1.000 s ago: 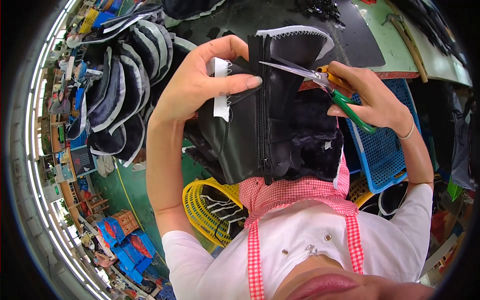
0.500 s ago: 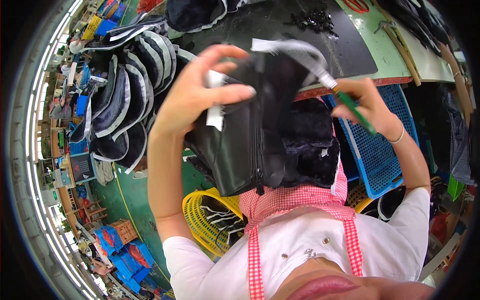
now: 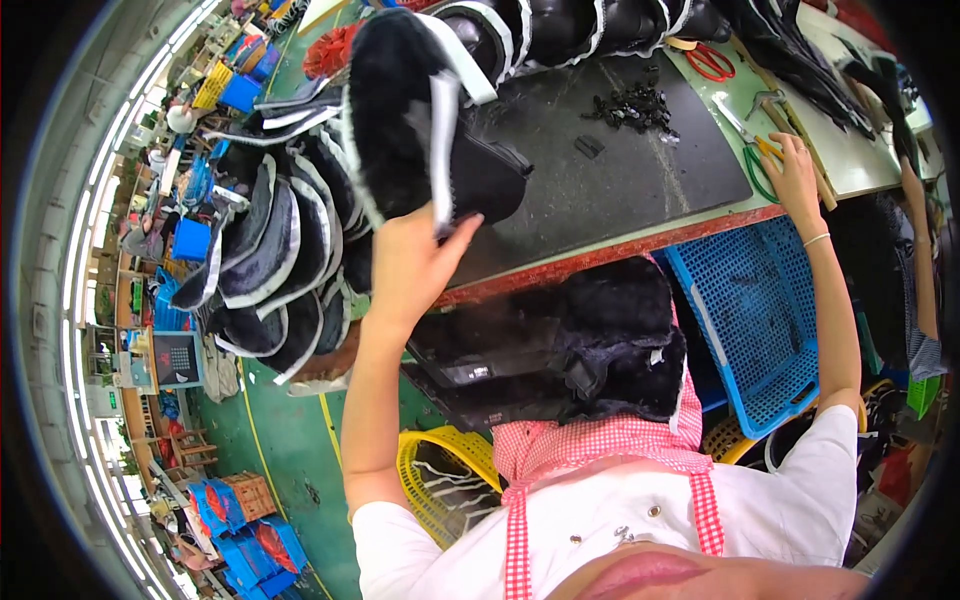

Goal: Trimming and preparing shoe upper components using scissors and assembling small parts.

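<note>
My left hand (image 3: 420, 265) grips the lower end of a boot upper (image 3: 395, 110), black and fur-lined with white edges, raised over the table's left part. The thumb presses on its black side; the other fingers are mostly hidden. At the table's right, my right hand (image 3: 795, 175) lies by green-and-orange-handled scissors (image 3: 757, 165), fingers stretched out and touching the orange part. The scissors' blades point away to the far left. Across my lap lie black fur-lined pieces (image 3: 610, 300) with a glossy black part.
Fur pieces with white edges (image 3: 285, 240) hang in a stack at left. Boot uppers (image 3: 560, 30) line the table's far edge. Small black bits (image 3: 640, 110) lie on the black mat (image 3: 600, 200), with red-handled scissors (image 3: 710, 62) beyond. Blue (image 3: 725, 345) and yellow baskets (image 3: 490, 450) flank me.
The boot upper has gone from in front of me to the far left in my left hand. My right hand has carried the scissors rightward and down onto the table.
</note>
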Available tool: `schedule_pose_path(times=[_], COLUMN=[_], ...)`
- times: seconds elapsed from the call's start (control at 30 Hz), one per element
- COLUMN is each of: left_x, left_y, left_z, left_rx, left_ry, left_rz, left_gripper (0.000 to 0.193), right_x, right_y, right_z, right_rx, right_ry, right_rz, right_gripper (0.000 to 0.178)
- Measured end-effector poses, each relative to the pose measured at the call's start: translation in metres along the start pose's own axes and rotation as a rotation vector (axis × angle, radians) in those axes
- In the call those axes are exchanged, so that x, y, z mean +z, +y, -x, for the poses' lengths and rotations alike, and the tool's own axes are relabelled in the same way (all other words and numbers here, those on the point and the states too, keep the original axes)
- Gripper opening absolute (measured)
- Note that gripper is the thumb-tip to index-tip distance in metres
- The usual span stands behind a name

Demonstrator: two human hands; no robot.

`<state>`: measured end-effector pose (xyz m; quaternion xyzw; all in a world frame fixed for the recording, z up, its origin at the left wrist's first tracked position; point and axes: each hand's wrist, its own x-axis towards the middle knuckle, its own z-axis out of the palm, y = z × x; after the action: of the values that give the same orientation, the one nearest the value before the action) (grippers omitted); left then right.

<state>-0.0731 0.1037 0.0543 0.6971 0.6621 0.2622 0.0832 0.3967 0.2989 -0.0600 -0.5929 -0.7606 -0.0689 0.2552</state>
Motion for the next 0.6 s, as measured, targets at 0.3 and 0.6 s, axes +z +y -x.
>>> schedule_pose_path(times=[0.3,0.6], left_x=[-0.043,0.072], left_y=[-0.009,-0.160], left_z=[-0.138,-0.227], left_rx=[-0.242,-0.367], left_ry=[0.505,0.252], left_rz=[-0.407,1.392], left_gripper=[0.037,0.049], right_x=[-0.044,-0.036], right_y=[-0.107,-0.214], right_z=[0.010,0.075], right_rx=[-0.106,-0.264], right_ry=[-0.131,-0.840], right_rz=[-0.595,-1.000], right_gripper=[0.024,0.018])
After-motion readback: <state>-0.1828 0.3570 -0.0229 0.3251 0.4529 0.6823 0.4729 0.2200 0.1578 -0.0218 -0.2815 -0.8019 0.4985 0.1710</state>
